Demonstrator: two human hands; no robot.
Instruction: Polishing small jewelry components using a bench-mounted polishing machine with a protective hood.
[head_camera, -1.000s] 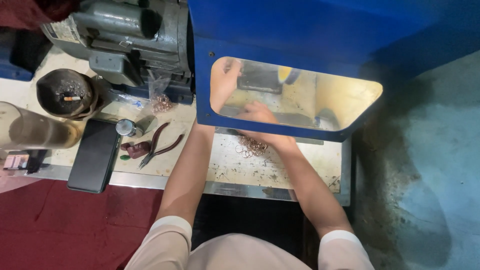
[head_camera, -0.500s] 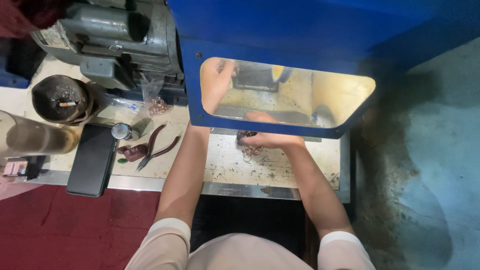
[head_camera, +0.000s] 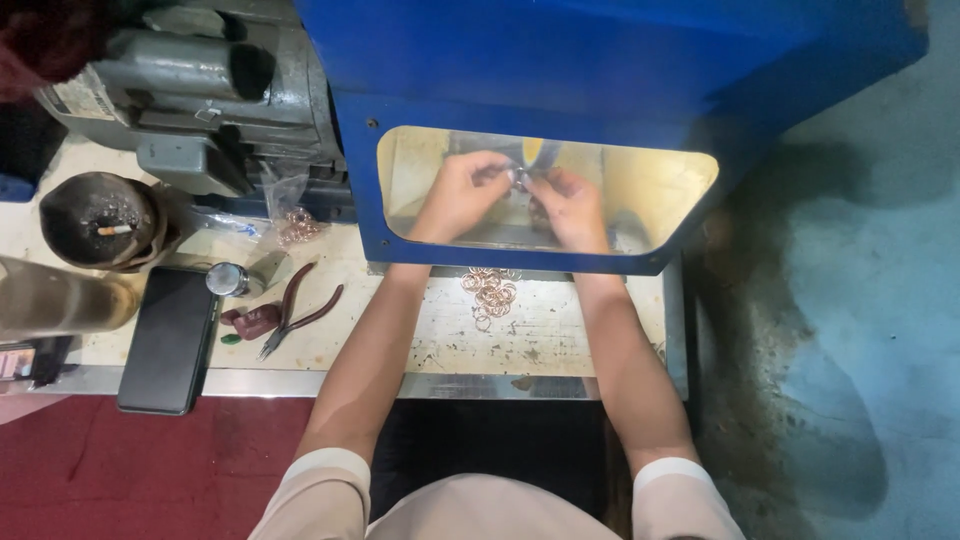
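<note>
A: Behind the clear window (head_camera: 650, 190) in the blue guard (head_camera: 600, 70), upper middle of the frame, what are the two hands doing?

B: The left hand (head_camera: 455, 195) and right hand (head_camera: 570, 205) meet there, fingertips nearly touching. Between them sits a small shiny piece (head_camera: 520, 178). The left fingers (head_camera: 492, 172) are pinched close on it from the left; the right fingers (head_camera: 548, 185) curl in from the right. Through the window I cannot tell which hand truly grips it, or what exactly it is.

A: Are the fingers spread at all?

B: No, both sets are drawn in tight, with only the piece between their tips.

A: And the copper rings?

B: A loose heap of rings (head_camera: 490, 290) lies on the surface (head_camera: 560, 335) just below the window, between the two forearms, untouched and apart from the fingers.

A: What else is about?

B: To the left of the frame, pliers (head_camera: 300, 310) with dark red handles, a black phone (head_camera: 168, 340), a small metal cap (head_camera: 226, 279) and an ashtray (head_camera: 100, 220) holding a cigarette. A plastic bag (head_camera: 295, 225) with more rings lies by the grey motor (head_camera: 190, 90) at upper left.
</note>
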